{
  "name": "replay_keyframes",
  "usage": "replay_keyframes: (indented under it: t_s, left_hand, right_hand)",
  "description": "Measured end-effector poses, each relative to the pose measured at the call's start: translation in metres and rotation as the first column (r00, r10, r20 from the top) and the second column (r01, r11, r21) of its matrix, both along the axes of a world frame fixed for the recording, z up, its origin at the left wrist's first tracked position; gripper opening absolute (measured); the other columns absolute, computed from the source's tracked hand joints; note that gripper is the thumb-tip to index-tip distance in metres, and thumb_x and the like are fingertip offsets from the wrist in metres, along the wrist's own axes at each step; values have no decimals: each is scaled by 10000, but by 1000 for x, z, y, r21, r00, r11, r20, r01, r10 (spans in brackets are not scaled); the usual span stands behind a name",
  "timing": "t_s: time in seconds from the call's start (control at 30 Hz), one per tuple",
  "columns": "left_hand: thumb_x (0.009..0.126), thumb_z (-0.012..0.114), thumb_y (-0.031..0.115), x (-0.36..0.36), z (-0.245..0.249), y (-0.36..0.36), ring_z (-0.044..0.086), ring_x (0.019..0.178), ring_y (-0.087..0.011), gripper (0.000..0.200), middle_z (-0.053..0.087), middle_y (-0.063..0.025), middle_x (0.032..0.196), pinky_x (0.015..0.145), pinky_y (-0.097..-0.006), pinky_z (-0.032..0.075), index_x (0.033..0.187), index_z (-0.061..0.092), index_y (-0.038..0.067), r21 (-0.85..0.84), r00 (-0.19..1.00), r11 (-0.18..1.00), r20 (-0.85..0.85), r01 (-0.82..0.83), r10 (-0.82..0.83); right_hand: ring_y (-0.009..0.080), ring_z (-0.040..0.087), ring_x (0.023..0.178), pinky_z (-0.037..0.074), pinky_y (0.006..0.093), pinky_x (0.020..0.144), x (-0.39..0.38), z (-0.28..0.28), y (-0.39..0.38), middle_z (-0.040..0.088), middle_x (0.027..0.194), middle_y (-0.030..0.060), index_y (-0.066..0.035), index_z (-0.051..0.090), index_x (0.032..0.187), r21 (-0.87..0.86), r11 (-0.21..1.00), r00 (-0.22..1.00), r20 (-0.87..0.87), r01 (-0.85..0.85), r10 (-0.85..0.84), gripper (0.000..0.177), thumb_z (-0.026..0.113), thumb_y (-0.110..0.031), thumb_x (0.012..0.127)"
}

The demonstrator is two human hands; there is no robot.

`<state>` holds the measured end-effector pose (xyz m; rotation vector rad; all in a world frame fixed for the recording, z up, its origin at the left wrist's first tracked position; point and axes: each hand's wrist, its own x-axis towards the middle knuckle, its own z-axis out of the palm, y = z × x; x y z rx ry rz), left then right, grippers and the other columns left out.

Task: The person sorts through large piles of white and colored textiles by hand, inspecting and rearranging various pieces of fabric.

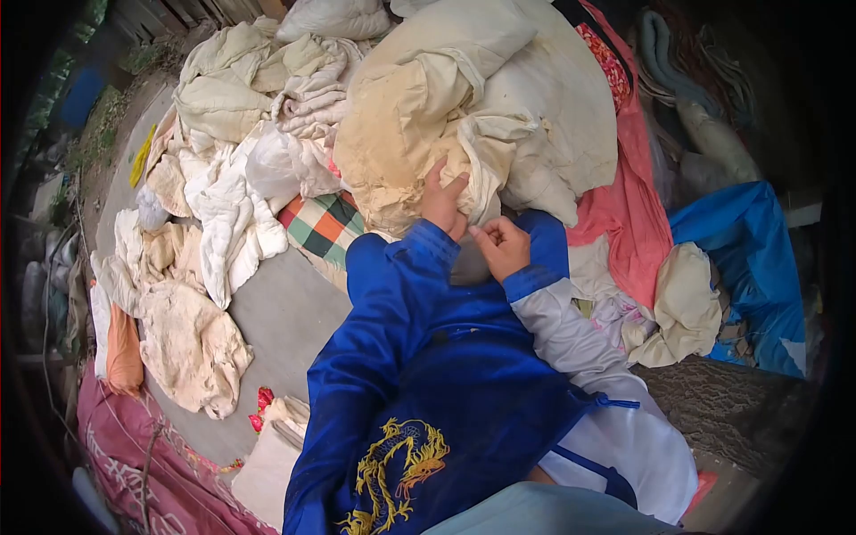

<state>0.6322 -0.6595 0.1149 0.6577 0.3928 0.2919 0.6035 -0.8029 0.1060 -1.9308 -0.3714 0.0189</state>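
Note:
A large heap of cream cloth (392,116) lies before my lap and reaches to the top of the view. My left hand (443,203) rests at its near edge, thumb and forefinger apart against the cloth, the other fingers curled. Close on its right, my right hand (501,247) is closed in a pinch just below a hanging fold of the cloth. Whatever its fingertips hold is too small to make out. Both hands are above my blue-clad lap.
White and cream cloths (236,192) spread over the grey ground (285,312) at the left. A checked cloth (325,227) touches the heap. Pink fabric (629,223) and a blue sheet (744,259) lie at the right. A maroon sack (152,455) is at the lower left.

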Motion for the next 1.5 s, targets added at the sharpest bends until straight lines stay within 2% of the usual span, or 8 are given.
replay_keyframes:
  t_s: [0.4,0.6,0.73,1.0,1.1,1.17,1.3,1.5]
  left_hand:
    - [876,606,-79,-6,-4,4,578,1104,-245,595,542,-176,1263,928,-356,506,1418,393,44,68,998,996,25,-61,59]
    - [865,588,-108,5,-21,60,651,963,-282,555,614,-194,1141,819,-392,568,1375,422,34,131,978,973,-58,-192,200]
    - [862,566,-112,11,-43,100,638,1008,-351,614,588,-245,1177,864,-479,559,1420,364,48,153,951,953,-126,-261,281]
    - [877,554,-44,-28,-32,144,577,1154,-386,702,478,-294,1341,955,-489,511,1501,236,6,203,948,946,-143,-253,285]
    - [862,638,49,-28,-56,111,491,1244,-425,680,448,-305,1369,1048,-508,412,1459,317,2,810,909,579,-166,-95,382]
    - [836,690,136,-50,1,41,358,1341,-439,676,391,-298,1429,1131,-486,269,1422,385,-3,980,885,-92,199,-176,421]
    - [783,751,124,-68,44,-53,593,966,-314,322,639,-115,1032,864,-418,420,1073,633,53,907,883,-139,335,-397,-329]
    - [808,736,150,-66,34,-98,572,767,-318,168,580,-98,748,738,-412,415,781,605,48,987,940,-107,81,-123,-331]
  right_hand:
    - [191,674,686,551,319,645,12,-13,3,684,782,90,-6,662,892,264,964,979,-202,39,16,140,689,-143,879]
    - [226,686,848,575,374,744,33,16,-58,696,975,101,-24,587,991,751,562,734,-591,347,336,170,480,-140,928]
    - [341,584,1182,420,453,1060,66,26,-89,616,1265,226,81,551,1250,837,327,614,-545,439,571,431,432,-219,964]
    - [352,620,1112,480,458,996,117,89,-162,650,1194,212,10,616,1171,871,336,689,-490,359,534,330,528,-262,1005]
    - [329,644,1051,513,447,945,119,77,-153,675,1117,191,-32,639,1097,875,316,692,-484,367,536,218,565,-210,993]
    - [314,659,995,533,435,907,105,77,-132,689,1037,171,-38,644,1044,842,328,694,-538,427,478,172,570,-184,992]
    - [305,663,982,535,424,906,107,57,-131,685,1040,171,-26,626,1058,841,288,664,-539,458,518,165,572,-166,988]
    - [271,649,984,526,396,892,108,54,-128,667,1039,154,-20,609,1066,827,381,799,-531,414,284,148,567,-135,983]
